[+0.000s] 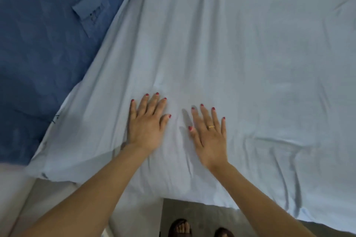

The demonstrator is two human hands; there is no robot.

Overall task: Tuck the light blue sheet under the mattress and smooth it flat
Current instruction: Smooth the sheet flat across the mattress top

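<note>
A dark blue cloth [44, 59] is lying at the far left, a folded piece [92, 5] resting on it. The light blue sheet [240, 54] is covering the mattress from there rightward, showing long creases up the middle and wrinkles at lower right. The left hand [147, 123] is lying flat on the sheet, fingers spread, gripping nothing. The right hand [209, 134], wearing a ring [211, 126], is pressing down likewise, just beside it.
</note>
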